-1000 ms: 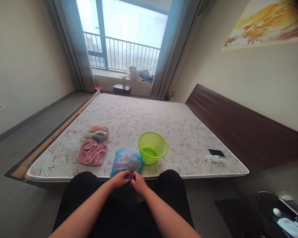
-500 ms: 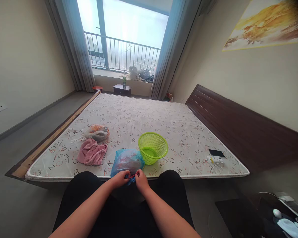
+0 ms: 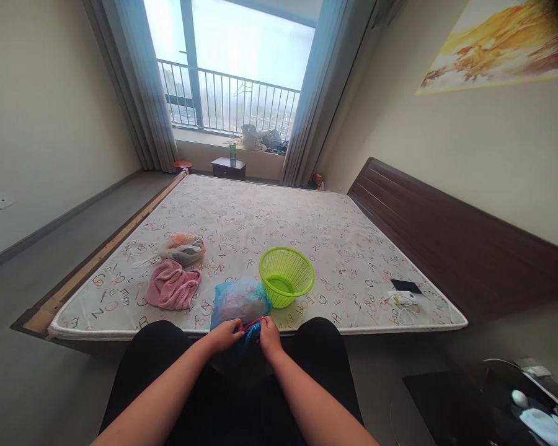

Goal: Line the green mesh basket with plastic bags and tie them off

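A filled blue plastic bag (image 3: 242, 300) lies at the near edge of the mattress, its gathered mouth toward me. A red drawstring (image 3: 253, 323) stretches across that mouth between my hands. My left hand (image 3: 227, 335) is closed, pinching the string's left part at the bag's neck. With fingers closed, my right hand (image 3: 270, 337) grips the other end of the string. Touching the bag's right side, a bright green plastic basket (image 3: 287, 275) stands upright with nothing visible inside. To the bag's left sits a crumpled pink towel (image 3: 173, 286).
Behind the towel is a whitish and orange plastic bag (image 3: 183, 249). A dark phone (image 3: 405, 287) and a white charger with cable (image 3: 403, 298) lie on the mattress (image 3: 260, 210) at right. The dark headboard (image 3: 446, 229) borders its right side, a wooden bed rail (image 3: 106, 248) its left.
My right hand has moved slightly to the right, away from my left. The red string between them is drawn out longer, and the bag has shifted a little.
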### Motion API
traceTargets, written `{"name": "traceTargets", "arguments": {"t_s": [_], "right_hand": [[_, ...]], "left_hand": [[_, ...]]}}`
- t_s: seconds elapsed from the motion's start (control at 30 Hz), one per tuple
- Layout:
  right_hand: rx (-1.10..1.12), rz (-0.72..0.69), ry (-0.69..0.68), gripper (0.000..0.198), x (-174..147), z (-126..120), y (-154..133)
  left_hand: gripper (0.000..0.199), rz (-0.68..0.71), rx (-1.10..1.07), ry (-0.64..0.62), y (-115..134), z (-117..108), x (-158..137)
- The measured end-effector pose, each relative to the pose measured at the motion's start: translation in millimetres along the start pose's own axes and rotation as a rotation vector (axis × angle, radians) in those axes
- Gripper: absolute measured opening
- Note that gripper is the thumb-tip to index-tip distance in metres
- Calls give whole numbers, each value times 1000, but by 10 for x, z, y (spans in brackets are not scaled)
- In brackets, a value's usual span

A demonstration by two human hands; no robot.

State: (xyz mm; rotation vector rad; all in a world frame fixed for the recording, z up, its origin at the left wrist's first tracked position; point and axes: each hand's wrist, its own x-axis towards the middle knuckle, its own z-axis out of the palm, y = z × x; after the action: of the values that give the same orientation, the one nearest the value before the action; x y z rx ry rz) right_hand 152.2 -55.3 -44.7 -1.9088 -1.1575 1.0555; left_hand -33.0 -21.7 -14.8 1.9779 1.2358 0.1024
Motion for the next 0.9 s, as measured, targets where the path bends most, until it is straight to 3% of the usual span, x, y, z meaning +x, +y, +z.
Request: {"name": "traceTargets", "arguments": {"t_s": [0.1,0.2,0.4,0.6,0.9], "right_hand": [[-94,-143,-23,22,-13,21,29],[-154,-246,-106,37,-64,36,25],[-279,-330,-225,17,-167,9,-44],[-103,-228,-290,29,-130,34,-35],[182,-82,-125,30,-34,30,-23]], "left_hand": [[21,-13,10,-22,1,10,8],[22,-4,26,-28,-8,26,15],[20,27,20,-17,-61,60,34],[21,16,35,-20,-33,45,23],[20,0,55,-25,-4,9,3]]}}
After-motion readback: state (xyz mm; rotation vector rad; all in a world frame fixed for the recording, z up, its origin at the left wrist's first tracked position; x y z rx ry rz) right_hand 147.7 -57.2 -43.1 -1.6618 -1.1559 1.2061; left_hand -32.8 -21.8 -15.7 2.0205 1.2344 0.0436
